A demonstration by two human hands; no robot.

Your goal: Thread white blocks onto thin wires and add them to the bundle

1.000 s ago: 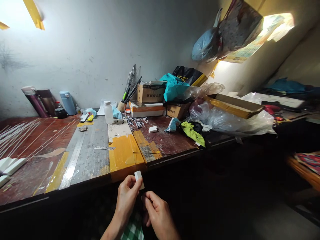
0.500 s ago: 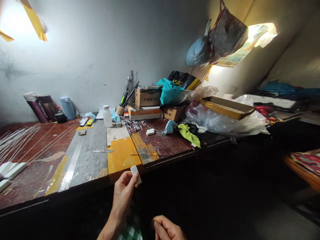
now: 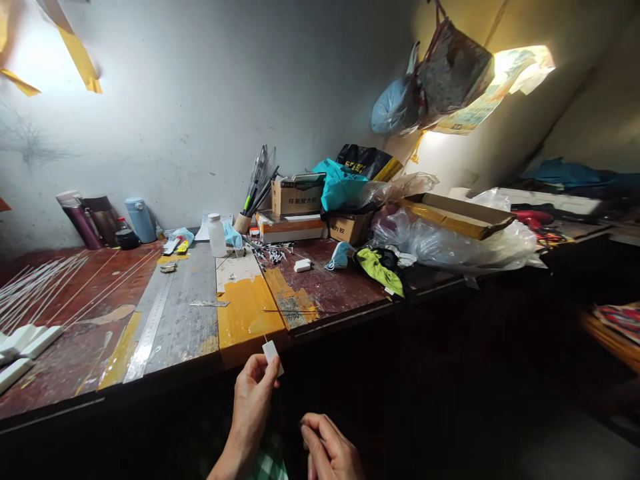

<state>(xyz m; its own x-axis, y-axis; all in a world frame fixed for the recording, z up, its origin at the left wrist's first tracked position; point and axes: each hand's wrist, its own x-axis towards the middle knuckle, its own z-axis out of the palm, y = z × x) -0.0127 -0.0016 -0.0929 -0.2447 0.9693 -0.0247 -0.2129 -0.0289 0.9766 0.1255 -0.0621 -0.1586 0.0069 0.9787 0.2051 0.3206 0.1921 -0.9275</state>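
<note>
My left hand [image 3: 257,393] pinches a small white block [image 3: 272,357] between thumb and fingers, in front of the bench's front edge. A thin pale rod seems to stick up from the block's top. Lower and to the right, my right hand [image 3: 330,445] has its fingers curled together; a small dark spot shows at the fingertips, too small to name. Behind the block lies the orange-taped part of the bench [image 3: 247,313]. Thin dark rods [image 3: 300,311] rest on the bench just beyond.
White blocks with long thin rods [image 3: 43,341] lie at far left, beside a steel ruler [image 3: 150,327]. A white bottle [image 3: 217,235], cardboard boxes [image 3: 299,197], a blue mask [image 3: 339,255] and a yellow-green cloth [image 3: 379,270] stand or lie farther back.
My left hand and the white block have shifted slightly down and right in view. My right hand has moved slightly up and left. The camera view has shifted a little.
</note>
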